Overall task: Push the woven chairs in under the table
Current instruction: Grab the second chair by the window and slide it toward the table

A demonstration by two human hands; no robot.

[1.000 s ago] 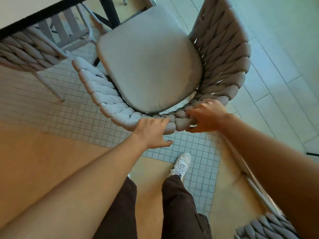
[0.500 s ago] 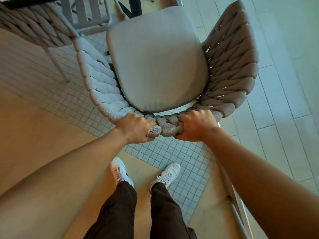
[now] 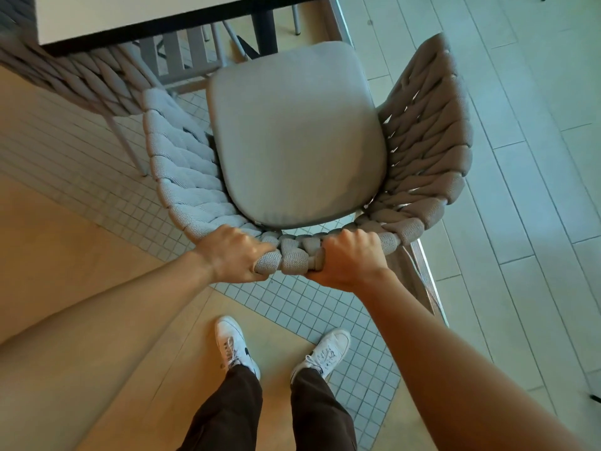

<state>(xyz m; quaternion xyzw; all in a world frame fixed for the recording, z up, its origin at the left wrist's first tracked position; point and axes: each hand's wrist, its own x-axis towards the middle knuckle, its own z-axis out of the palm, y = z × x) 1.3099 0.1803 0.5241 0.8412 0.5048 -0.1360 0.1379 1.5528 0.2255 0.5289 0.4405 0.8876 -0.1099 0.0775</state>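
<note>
Head view: woven chair stands short of the table, cushion front near its edge. My left hand and right hand are both clenched round the braided backrest top. I judge the push underway; next, slide straight forward.

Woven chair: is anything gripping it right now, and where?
Yes. Both hands grip the woven chair by the top rim of its backrest: left hand and right hand side by side, fingers curled over the braided edge.
</note>
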